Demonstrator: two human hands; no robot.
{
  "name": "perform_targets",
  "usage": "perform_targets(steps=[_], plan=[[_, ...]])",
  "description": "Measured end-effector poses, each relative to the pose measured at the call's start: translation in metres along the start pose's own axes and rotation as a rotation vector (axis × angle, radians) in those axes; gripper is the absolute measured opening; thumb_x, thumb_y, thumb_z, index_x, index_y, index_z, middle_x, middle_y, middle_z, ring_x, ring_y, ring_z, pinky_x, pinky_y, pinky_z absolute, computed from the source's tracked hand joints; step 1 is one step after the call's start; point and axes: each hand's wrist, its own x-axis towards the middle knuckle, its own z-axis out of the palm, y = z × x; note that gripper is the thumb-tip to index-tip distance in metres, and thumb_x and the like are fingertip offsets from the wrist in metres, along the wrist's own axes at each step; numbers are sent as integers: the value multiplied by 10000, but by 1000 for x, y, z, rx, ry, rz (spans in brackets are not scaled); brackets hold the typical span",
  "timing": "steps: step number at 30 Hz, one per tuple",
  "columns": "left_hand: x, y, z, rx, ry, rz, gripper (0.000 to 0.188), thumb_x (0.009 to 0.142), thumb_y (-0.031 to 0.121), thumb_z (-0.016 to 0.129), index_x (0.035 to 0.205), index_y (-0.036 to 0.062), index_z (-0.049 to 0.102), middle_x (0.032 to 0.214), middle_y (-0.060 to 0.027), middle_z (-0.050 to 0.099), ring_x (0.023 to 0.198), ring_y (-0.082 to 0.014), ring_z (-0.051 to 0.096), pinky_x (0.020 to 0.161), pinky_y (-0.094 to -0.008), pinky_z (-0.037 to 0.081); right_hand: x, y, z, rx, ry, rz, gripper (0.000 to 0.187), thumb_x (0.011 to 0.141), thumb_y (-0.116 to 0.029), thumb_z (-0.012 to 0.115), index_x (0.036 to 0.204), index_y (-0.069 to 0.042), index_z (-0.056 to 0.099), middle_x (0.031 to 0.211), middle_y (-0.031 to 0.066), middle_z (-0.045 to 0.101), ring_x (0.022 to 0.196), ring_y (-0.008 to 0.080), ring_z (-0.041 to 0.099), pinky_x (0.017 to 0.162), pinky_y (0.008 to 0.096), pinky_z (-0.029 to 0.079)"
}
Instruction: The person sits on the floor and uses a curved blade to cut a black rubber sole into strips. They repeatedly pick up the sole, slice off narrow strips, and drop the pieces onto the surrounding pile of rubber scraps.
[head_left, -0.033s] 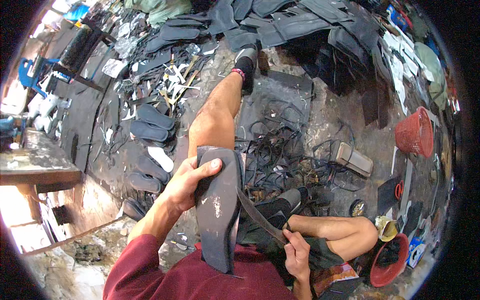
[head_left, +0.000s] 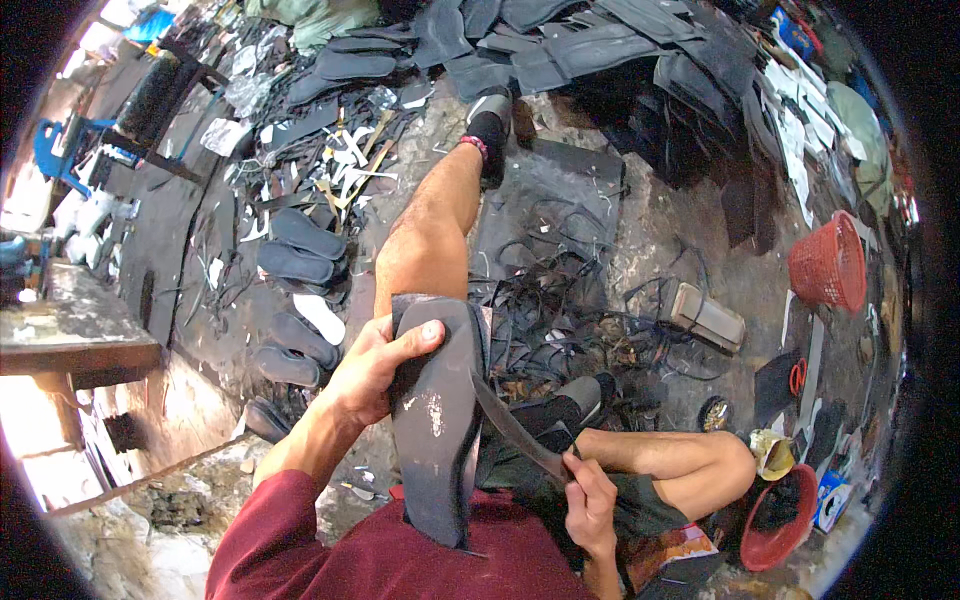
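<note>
My left hand grips a dark grey shoe sole, thumb on its upper face and the other fingers hidden beneath. The sole lies lengthwise above my lap, with pale scuffs on its surface. From its right edge a narrow, curved dark strip runs down to my right hand. That hand is closed, its thumb and fingers pinching the strip's lower end. Whether the strip is still joined to the sole cannot be made out.
Several dark soles lie on the floor to the left, below pale scraps. Tangled black offcuts spread beyond my lap. At right are a red basket, scissors with red handles and a red basin. Dark sheets are piled at the back.
</note>
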Motion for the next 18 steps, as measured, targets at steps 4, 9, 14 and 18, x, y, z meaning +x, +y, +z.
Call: perform_targets(steps=[4,9,14,18], plan=[[2,0,5,42,-20,-17,361,865,291,776,1093,32,667,953,-49,713,828,-145,682,762,-309,558,56,-12,31,-47,108,-126,418,895,-85,623,1312,-111,613,772,124,558,667,319,561,613,402,470],[10,13,10,158,-61,-58,328,854,213,791,1092,21,674,958,-58,721,840,-148,683,786,-303,553,131,-31,4,-30,-47,-173,404,919,-119,628,1321,-161,619,710,110,540,609,293,564,560,388,475],[15,24,14,324,-176,-37,306,842,182,807,1085,32,699,984,-45,724,881,-126,666,809,-292,538,189,-68,-57,-128,-431,-212,335,941,-155,580,1248,-42,651,735,115,618,598,252,621,568,355,482],[20,28,10,484,-253,-57,339,832,189,820,1122,50,714,1012,-32,725,930,-119,649,834,-286,525,231,-83,-57,-155,-596,-273,350,977,-299,562,1292,-168,641,883,140,700,783,340,683,651,427,538]])
